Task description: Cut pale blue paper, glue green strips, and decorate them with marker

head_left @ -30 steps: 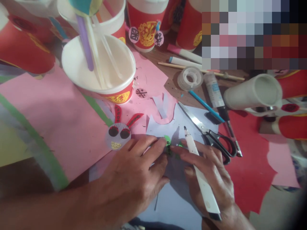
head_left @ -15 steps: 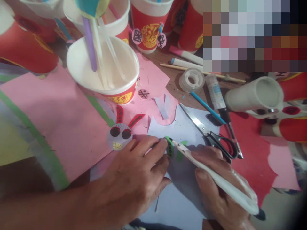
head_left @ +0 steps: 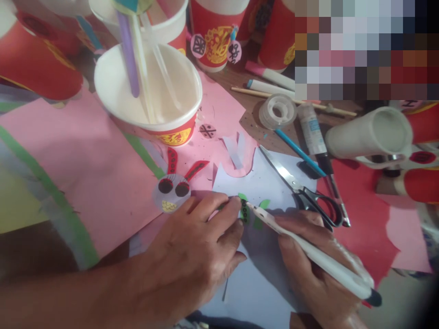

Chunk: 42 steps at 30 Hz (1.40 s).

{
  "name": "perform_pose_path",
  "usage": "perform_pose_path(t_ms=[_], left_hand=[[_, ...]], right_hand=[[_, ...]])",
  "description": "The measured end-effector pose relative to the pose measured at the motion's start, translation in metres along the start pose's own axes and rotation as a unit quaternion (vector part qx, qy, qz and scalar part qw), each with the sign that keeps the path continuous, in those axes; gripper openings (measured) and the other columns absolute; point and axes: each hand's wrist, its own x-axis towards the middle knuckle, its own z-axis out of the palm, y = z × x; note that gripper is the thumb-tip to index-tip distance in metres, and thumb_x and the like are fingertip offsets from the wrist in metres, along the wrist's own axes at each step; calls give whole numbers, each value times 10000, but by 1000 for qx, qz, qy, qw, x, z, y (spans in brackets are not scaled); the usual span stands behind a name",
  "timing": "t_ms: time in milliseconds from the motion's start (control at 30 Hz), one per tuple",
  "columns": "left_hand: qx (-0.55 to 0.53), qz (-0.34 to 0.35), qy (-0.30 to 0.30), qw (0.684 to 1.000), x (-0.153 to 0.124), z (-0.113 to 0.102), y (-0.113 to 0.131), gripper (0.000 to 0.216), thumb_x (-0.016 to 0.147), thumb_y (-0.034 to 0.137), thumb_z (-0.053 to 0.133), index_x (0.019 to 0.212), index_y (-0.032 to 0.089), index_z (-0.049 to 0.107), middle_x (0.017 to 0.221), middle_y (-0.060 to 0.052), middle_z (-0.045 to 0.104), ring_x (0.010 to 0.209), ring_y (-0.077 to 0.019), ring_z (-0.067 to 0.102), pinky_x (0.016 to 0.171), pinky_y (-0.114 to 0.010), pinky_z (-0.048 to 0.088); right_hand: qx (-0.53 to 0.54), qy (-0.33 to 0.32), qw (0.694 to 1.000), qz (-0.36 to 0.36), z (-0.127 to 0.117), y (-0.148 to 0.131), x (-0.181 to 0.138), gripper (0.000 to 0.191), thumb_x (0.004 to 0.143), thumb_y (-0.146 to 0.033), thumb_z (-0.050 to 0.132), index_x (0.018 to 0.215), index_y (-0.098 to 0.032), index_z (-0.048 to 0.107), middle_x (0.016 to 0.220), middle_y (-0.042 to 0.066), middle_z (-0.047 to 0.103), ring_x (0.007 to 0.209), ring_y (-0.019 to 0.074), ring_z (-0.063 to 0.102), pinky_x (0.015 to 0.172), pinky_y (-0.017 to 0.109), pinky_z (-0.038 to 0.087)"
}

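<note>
My right hand (head_left: 318, 265) is closed around a white marker (head_left: 308, 249) with a black end. Its tip touches the upper part of a small green paper strip (head_left: 244, 212) that bears a row of black marks. My left hand (head_left: 206, 242) rests palm down, its fingers lying on the paper and the index fingertip at the strip's left edge. Another green paper piece (head_left: 262, 212) lies just right of the strip, partly in shadow. Both are on a pale blue sheet (head_left: 264, 269). Beside my left knuckles is a round paper face (head_left: 171, 194) with red ears and dark eyes.
A red and white paper cup (head_left: 178, 135) with straws stands behind my hands. Black-handled scissors (head_left: 298, 185), clear tape (head_left: 277, 112), a glue stick (head_left: 312, 130) and a blue pen (head_left: 300, 151) lie to the right. Pink sheets (head_left: 85, 178) and red paper (head_left: 360, 228) flank the work.
The marker tip has moved slightly down along the green strip. My left hand keeps its place on the paper. The whole view has shifted a little.
</note>
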Motion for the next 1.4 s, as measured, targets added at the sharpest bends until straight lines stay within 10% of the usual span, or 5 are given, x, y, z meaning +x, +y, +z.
perform_pose_path(t_ms=[1400], left_hand=[[31,16,-3,999,-1,2,1,251,892,303,523,1026,123,636,1208,-78,589,1056,-270,490,810,-427,447]], right_hand=[[-28,-29,999,6,1,-1,2,162,838,-135,592,986,-189,628,844,7,711,798,146,669,780,244,518]])
